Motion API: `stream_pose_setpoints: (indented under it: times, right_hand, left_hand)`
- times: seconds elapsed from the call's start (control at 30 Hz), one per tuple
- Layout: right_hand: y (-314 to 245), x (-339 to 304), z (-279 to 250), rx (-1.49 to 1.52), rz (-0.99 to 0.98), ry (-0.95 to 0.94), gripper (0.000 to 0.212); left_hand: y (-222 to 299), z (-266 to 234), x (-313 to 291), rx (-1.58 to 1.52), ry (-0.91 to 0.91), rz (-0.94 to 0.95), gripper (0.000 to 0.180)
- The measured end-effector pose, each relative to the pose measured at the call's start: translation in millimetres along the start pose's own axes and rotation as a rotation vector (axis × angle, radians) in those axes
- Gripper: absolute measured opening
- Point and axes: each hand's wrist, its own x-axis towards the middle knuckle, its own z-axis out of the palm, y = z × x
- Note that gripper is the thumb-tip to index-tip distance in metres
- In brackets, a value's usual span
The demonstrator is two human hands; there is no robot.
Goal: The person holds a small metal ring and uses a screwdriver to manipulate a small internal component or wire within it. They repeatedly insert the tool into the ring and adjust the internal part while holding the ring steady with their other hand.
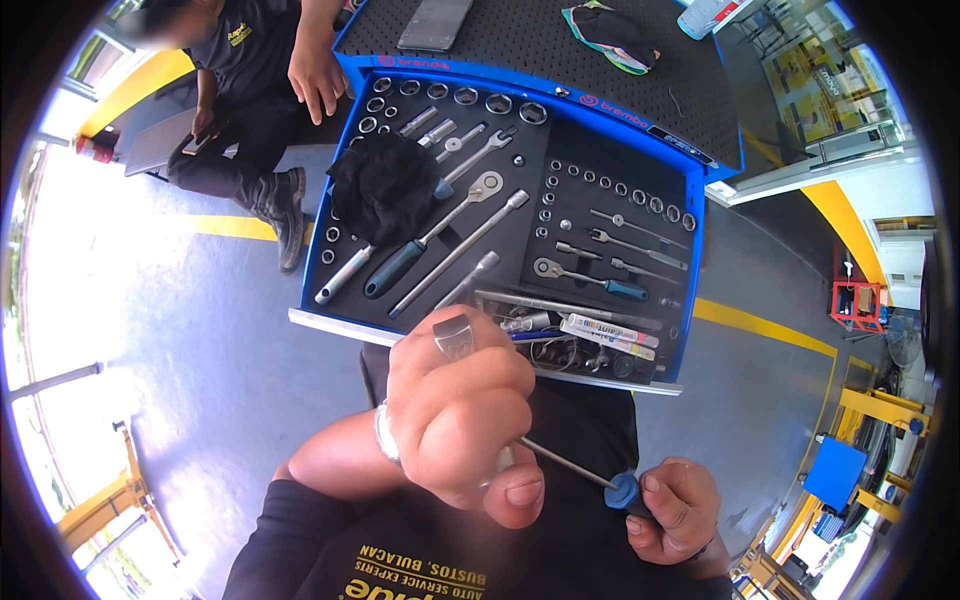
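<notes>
Screwdriver (622,490) sits off the near edge of the drawer (345,324); right hand (678,512) pinches its handle, left hand (465,410) curls around its shaft; red lettering (415,63) marks the cabinet (520,40).

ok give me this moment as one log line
left hand: closed on tool shaft | right hand: holding blue handle | drawer: open

Head-worn fisheye — facing down, near both hands (460,405), drawer (532,182) beyond

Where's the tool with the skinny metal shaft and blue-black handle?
In the head view, the tool is low, right of centre, below the blue drawer: handle in the right hand, shaft leading to the left hand.
</notes>
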Motion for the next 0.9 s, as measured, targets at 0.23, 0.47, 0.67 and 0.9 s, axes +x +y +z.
stream_pose_setpoints:
  times: [0.23,0.47,0.67,0.9]
  right_hand:
    - [-5,10,3,-0.138,-0.01,0.007,0.05]
    - [28,32,34,-0.243,0.155,0.032,0.05]
    - [61,44,57,-0.248,0.193,0.042,0.05]
    - [43,52,41,-0.436,0.141,-0.057,0.052]
  left_hand:
    - [-12,3,-1,-0.006,0.019,0.023,0.035]
    - [-62,12,-43,0.178,-0.075,-0.536,0.022]
    - [-95,14,-61,0.25,-0.136,-0.758,0.034]
    - [-90,6,-48,0.112,-0.184,-0.767,0.041]
